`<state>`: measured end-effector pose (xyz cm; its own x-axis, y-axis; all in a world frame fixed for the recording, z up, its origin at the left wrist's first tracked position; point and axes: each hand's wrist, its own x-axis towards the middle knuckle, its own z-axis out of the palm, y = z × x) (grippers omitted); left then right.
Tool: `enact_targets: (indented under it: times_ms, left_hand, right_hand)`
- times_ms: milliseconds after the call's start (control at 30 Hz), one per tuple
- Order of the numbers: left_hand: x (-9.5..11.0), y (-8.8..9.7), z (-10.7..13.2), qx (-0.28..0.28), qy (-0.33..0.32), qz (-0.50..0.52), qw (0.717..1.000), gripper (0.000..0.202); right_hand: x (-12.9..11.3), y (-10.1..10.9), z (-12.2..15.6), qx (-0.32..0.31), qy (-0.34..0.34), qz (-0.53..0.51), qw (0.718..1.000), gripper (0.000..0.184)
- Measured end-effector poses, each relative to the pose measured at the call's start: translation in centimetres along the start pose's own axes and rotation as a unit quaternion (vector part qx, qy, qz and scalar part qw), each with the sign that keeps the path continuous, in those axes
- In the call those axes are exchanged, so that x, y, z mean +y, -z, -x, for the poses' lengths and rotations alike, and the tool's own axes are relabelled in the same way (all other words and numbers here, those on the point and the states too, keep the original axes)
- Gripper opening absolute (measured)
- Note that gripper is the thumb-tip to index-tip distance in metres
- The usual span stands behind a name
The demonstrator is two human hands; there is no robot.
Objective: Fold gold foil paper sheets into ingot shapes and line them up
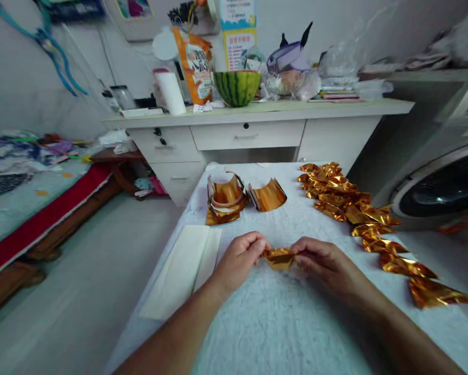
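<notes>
Left hand (244, 255) and right hand (323, 261) each pinch one end of a small folded gold foil piece (280, 259) above the pale cloth-covered table (253, 328); blur keeps me from telling if it touches. I see curled gold foil sheets (271, 197) beyond, twisted shiny gold packets (359, 214) right.

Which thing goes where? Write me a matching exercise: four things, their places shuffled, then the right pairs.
Things
1. small, folded piece of shiny gold foil
2. row of crumpled, shiny gold foil bundles
3. flat, off-white, paper-like sheets
4. rounded, dark-striped green watermelon half

Places
A. on the white desk with drawers, near the wall
B. left side of the pale, cloth-covered table
C. held between the bare left hand and right hand
D. along the table's right side

Pairs: 1-C, 2-D, 3-B, 4-A
</notes>
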<state>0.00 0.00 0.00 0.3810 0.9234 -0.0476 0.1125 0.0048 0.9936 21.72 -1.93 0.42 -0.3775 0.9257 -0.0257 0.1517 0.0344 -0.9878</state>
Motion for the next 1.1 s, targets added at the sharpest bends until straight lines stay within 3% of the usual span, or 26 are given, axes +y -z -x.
enact_targets:
  times_ms: [200,400,500,733,1100]
  left_hand:
    - [0.7,0.5,0.1,-0.046,-0.015,0.058,0.997,0.027]
    - [0.4,0.5,-0.1,-0.029,-0.070,0.082,0.994,0.019]
    - [-0.2,0.4,-0.2,-0.050,-0.041,0.133,0.989,0.020]
    - [-1.0,0.3,-0.2,-0.074,0.036,0.235,0.968,0.027]
    - [-1.2,0.1,-0.3,-0.072,0.065,0.221,0.970,0.034]
  right_hand:
    - [0.3,0.8,0.1,-0.012,-0.044,-0.105,0.993,0.025]
    - [0.4,0.6,-0.1,-0.017,-0.020,-0.151,0.988,0.020]
    - [0.2,0.7,0.0,-0.020,0.004,-0.146,0.989,0.019]
    - [0.5,0.9,0.2,-0.020,-0.017,-0.175,0.984,0.021]
    - [1.3,0.7,0.1,-0.018,-0.018,-0.207,0.978,0.021]
